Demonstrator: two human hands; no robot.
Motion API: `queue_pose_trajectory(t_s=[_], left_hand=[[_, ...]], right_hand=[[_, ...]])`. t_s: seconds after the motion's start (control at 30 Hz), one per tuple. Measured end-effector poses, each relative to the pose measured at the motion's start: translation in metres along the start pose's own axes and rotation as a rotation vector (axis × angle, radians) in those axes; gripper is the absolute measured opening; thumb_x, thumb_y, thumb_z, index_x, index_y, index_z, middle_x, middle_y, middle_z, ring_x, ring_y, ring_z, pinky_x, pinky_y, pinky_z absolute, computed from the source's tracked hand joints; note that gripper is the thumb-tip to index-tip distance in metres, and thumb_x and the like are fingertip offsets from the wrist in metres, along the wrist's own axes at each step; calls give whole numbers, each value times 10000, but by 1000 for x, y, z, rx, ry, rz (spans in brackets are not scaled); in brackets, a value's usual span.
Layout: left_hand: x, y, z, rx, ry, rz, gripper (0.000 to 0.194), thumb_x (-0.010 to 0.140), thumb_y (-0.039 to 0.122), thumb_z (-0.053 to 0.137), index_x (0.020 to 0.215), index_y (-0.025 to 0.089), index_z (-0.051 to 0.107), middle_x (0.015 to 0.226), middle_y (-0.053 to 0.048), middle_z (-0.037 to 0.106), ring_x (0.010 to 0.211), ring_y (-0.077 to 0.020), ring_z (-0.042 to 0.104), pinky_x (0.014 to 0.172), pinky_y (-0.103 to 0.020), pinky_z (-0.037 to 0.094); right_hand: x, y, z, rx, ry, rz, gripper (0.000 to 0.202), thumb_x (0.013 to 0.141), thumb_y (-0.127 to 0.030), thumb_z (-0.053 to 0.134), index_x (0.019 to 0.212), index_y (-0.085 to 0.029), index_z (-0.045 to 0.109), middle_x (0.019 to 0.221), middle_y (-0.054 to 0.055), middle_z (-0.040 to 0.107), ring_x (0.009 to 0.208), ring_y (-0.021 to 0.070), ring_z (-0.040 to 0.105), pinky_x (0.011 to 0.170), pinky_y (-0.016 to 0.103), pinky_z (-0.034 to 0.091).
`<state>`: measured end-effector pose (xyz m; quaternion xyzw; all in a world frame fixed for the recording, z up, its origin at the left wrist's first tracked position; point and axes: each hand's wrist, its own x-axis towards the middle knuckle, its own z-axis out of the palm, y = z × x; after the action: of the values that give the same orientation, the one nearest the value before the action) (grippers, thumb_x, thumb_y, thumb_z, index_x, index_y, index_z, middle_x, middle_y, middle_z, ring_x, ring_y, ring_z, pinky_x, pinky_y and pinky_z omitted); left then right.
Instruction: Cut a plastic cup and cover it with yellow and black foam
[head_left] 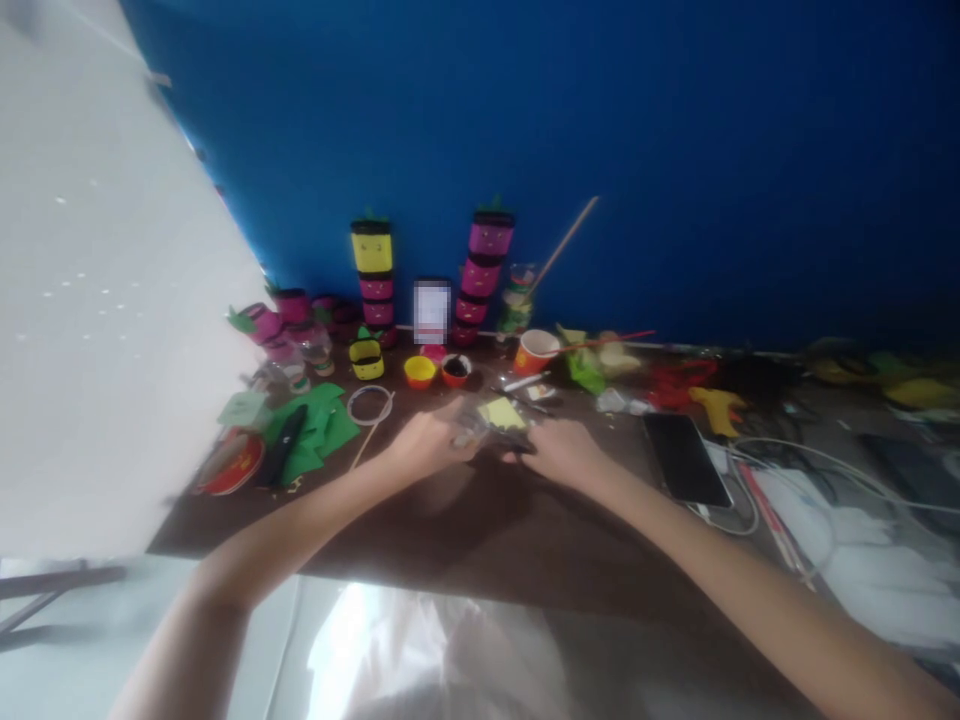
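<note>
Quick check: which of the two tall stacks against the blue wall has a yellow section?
The left stack. Its top section is yellow above purple ones; the right stack shows only purple sections between its dark bands.

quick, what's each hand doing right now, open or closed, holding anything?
Left hand: partly curled at a clear, blurry item; grip can't be told.
Right hand: fingers curled by something dark; whether it's held can't be told.

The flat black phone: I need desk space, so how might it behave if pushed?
The phone, a thin slab, should stay stiff and slide rather than roll. The thin white cable at its near end might drag or tug.
</note>
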<state>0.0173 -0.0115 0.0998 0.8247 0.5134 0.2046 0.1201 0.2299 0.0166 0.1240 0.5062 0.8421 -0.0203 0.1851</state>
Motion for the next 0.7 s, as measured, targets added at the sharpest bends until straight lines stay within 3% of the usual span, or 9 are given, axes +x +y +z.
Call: queue_pose_trajectory(t_s=[0.2, 0.4, 0.57, 0.7], left_hand=[[-1, 4, 0, 14, -12, 48, 293, 732, 351, 603, 977, 193, 637, 1129, -80, 663, 644, -160, 660, 572, -226, 472], [3, 6, -5, 7, -46, 28, 363, 734, 354, 584, 1039, 162, 624, 954, -94, 701, 639, -190, 658, 575, -254, 479], [3, 2, -10, -51, -35, 98, 293, 740, 308, 590, 1000, 183, 639, 1046, -86, 681, 757, -189, 672, 632, -229, 482], [3, -6, -12, -110, -6, 122, 277, 730, 334, 619, 962, 190, 664, 1041, -72, 693, 715, -157, 669, 640, -207, 482]], right_hand=[[-2, -4, 4, 12, 28, 55, 574, 801, -643, 417, 837, -141, 692, 828, 155, 713, 802, 293, 683, 675, 336, 478], [-4, -5, 6, -31, 23, 27, 561, 839, -592, 403, 831, -115, 698, 815, 174, 710, 810, 311, 684, 668, 350, 481], [-6, -5, 5, -51, 14, 3, 513, 868, -527, 407, 855, -109, 705, 793, 186, 706, 826, 309, 683, 682, 345, 481], [-6, -3, 8, -70, 12, -10, 529, 881, -519, 385, 859, -102, 710, 798, 193, 705, 836, 299, 680, 701, 337, 478]])
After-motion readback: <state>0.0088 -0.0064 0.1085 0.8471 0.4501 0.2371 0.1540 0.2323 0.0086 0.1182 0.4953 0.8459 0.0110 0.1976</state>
